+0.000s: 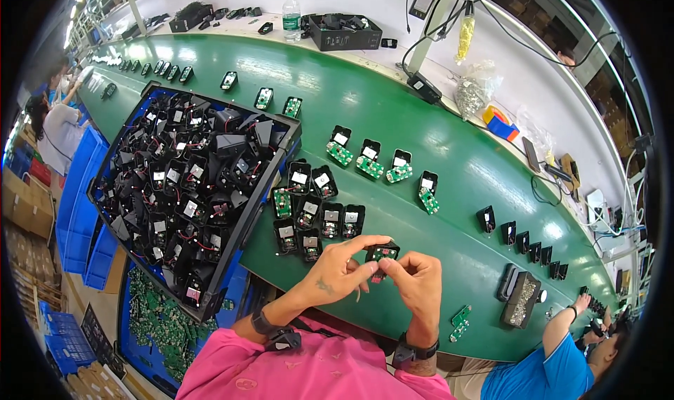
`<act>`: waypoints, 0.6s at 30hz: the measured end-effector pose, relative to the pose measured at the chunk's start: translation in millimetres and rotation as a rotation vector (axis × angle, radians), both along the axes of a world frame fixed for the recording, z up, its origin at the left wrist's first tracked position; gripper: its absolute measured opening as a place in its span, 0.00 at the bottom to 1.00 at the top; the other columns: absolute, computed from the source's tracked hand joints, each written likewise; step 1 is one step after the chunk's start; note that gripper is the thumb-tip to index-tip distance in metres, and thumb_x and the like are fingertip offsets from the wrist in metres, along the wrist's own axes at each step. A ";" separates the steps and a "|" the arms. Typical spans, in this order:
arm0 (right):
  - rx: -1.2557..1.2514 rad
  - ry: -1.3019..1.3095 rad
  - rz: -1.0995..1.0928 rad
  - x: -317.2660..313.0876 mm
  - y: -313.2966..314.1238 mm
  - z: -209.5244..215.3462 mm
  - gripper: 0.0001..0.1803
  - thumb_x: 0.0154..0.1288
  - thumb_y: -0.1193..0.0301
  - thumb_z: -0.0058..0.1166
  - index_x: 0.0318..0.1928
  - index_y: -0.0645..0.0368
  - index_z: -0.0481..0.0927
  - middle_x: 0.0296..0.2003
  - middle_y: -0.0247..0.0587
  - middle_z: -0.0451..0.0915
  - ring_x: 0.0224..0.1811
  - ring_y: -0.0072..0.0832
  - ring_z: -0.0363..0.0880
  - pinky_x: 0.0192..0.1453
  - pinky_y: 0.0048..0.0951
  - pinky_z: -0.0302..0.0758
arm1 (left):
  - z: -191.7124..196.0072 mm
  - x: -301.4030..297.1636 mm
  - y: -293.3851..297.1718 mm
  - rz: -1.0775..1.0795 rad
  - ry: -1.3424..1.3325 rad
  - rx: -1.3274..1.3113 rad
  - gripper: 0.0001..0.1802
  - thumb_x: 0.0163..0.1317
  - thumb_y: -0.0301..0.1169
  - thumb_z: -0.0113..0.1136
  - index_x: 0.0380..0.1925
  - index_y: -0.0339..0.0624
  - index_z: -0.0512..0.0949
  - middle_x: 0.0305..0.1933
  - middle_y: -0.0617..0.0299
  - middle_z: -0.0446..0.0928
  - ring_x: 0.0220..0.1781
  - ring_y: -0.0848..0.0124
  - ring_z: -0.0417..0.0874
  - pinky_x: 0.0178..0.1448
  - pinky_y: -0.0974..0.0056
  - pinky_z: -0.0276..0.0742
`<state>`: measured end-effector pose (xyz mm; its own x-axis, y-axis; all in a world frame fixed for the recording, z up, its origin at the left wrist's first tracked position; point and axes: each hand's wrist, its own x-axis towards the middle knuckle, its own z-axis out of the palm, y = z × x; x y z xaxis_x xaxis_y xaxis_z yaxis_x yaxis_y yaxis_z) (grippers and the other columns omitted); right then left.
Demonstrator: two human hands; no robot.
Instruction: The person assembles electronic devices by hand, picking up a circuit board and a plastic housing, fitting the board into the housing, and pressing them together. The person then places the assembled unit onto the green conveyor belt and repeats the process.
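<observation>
Both forearms enter from the lower edge, elbows apart, wrists angled inward so the hands meet near the centre, above the near edge of the green tabletop (393,112); each wrist carries a dark band. Left hand (342,266): fingers curled, thumb and forefinger stretched rightward along the top of a small black housing with a green circuit board (381,253); closed on its left side. Right hand (419,277): fingers bent, fingertips pinching the same housing from the right and below; closed on it. The piece is held between both hands, lifted clear of the tabletop, board face up. Just beyond the hands, a cluster of like black housings (316,214) lies on the tabletop, several with green boards showing; a further row of four (382,165) sits farther out. To the left, a large black bin (193,182) heaped with black housings and red wires; at lower right, another person's arm in a blue sleeve (562,361).
</observation>
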<state>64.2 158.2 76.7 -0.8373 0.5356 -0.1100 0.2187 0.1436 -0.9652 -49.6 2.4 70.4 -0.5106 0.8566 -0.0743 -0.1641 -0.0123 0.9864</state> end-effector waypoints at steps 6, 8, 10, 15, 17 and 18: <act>-0.073 0.034 -0.008 -3.3 6.0 -7.2 0.12 0.61 0.71 0.70 0.27 0.64 0.82 0.19 0.27 0.77 0.20 0.10 0.69 0.21 0.17 0.61 | -2.0 -3.2 2.6 -0.006 -0.122 0.029 0.24 0.68 0.21 0.51 0.65 0.36 0.69 0.54 0.49 0.78 0.28 0.71 0.87 0.27 0.72 0.81; -0.118 0.045 -0.007 -4.3 4.6 -6.3 0.10 0.62 0.71 0.69 0.31 0.66 0.83 0.22 0.30 0.81 0.22 0.11 0.73 0.22 0.17 0.67 | -5.1 -4.0 4.4 -0.009 -0.123 0.031 0.24 0.67 0.21 0.51 0.64 0.36 0.69 0.54 0.49 0.78 0.28 0.71 0.87 0.27 0.72 0.81; -0.084 0.077 -0.034 -5.0 -1.3 -5.2 0.12 0.65 0.73 0.66 0.44 0.69 0.85 0.30 0.36 0.86 0.28 0.16 0.80 0.30 0.20 0.76 | -8.2 -4.5 5.8 -0.010 -0.124 0.032 0.24 0.67 0.21 0.51 0.64 0.35 0.68 0.54 0.48 0.78 0.28 0.70 0.87 0.26 0.72 0.81; 0.128 0.086 -0.002 -8.0 -10.8 -1.4 0.17 0.68 0.74 0.59 0.55 0.69 0.81 0.32 0.43 0.86 0.30 0.20 0.82 0.35 0.22 0.78 | -9.9 -5.0 7.6 0.006 -0.186 0.033 0.24 0.66 0.20 0.51 0.63 0.35 0.66 0.53 0.46 0.78 0.26 0.68 0.87 0.25 0.72 0.81; 0.261 0.074 0.017 -8.7 -12.1 -1.7 0.18 0.69 0.74 0.57 0.56 0.69 0.81 0.30 0.44 0.85 0.29 0.20 0.82 0.34 0.22 0.77 | -10.6 -5.2 8.4 0.017 -0.177 0.026 0.24 0.66 0.20 0.51 0.63 0.35 0.66 0.54 0.46 0.78 0.26 0.68 0.87 0.25 0.72 0.81; 0.301 0.062 0.030 -9.1 -12.2 -2.9 0.18 0.69 0.74 0.57 0.57 0.69 0.80 0.29 0.45 0.85 0.28 0.20 0.81 0.34 0.24 0.77 | -11.2 -5.3 8.3 0.027 -0.164 0.021 0.25 0.66 0.20 0.51 0.63 0.36 0.66 0.54 0.47 0.78 0.25 0.69 0.87 0.25 0.72 0.82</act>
